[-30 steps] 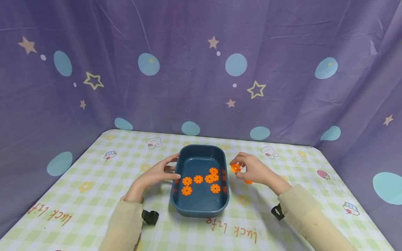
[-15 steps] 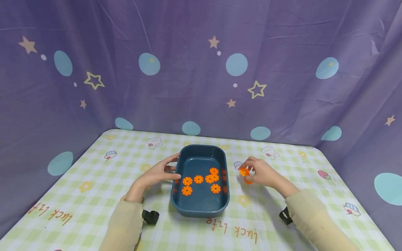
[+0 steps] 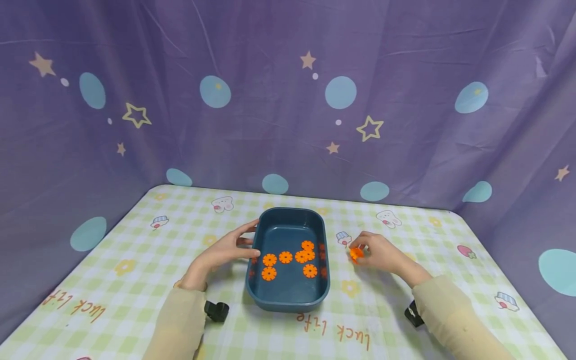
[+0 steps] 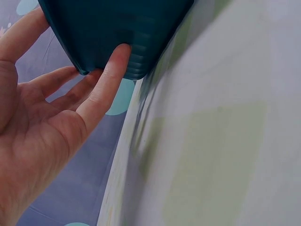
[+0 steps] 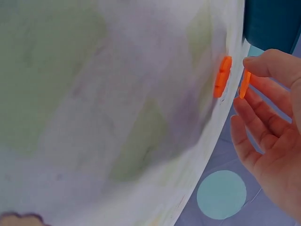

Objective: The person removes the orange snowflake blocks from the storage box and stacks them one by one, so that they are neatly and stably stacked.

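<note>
My right hand (image 3: 380, 254) pinches an orange notched plastic disc (image 5: 245, 83) between thumb and fingertips. Close by the held disc, a second orange disc (image 5: 223, 76) lies on the tablecloth; in the head view the two overlap. To the left stands a dark blue rectangular box (image 3: 288, 297), upright on the table. Several flower-like orange discs (image 3: 285, 257) lie flat on its floor, some overlapping at the right. My left hand (image 3: 222, 253) rests against the box's left side, its extended fingers touching the outer wall (image 4: 113, 28) and the thumb at the rim.
A green-and-white checked tablecloth (image 3: 121, 295) with printed bunnies and cupcakes covers the table. Behind it and at both sides hangs a purple curtain (image 3: 279, 125) with stars and ovals. A black wrist strap piece (image 3: 217, 311) sits below the left sleeve.
My right hand has moved right and slightly nearer, carrying the orange disc from beside the box to the disc on the table. The left hand and box stay put.
</note>
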Demonstrator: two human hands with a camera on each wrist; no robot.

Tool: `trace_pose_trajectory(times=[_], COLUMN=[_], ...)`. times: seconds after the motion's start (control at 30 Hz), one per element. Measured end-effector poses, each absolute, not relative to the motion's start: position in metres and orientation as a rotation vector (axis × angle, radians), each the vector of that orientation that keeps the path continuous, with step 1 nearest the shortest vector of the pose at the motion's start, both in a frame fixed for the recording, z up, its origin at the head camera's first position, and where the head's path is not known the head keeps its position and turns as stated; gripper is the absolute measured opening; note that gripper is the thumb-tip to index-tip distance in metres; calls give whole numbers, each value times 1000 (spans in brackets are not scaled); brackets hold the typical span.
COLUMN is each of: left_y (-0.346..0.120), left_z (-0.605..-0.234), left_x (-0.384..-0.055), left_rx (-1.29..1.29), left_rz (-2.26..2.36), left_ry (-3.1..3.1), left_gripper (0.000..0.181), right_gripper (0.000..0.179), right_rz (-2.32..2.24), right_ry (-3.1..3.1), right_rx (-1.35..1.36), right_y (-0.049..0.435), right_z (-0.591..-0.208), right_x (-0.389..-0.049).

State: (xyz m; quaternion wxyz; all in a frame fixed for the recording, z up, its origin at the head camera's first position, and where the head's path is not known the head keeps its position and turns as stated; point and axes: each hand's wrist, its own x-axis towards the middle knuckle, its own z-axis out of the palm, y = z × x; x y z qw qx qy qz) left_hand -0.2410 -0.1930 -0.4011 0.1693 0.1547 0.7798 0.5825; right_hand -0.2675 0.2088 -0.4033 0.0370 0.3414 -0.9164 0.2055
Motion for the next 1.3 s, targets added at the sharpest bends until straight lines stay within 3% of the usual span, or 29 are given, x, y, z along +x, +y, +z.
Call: trace_pose_trajectory(times=[1.3], left_y=[-193], left_z=[-402], left_x=[-242], left_rx=[445], left_rz=[1646], left_ry=[2216], left_gripper=[83], right_gripper=[25], right_rz=[628], right_ry=[-2901], right_rx=[1043], right_y=[214], right_z=[-410], right_x=[-268])
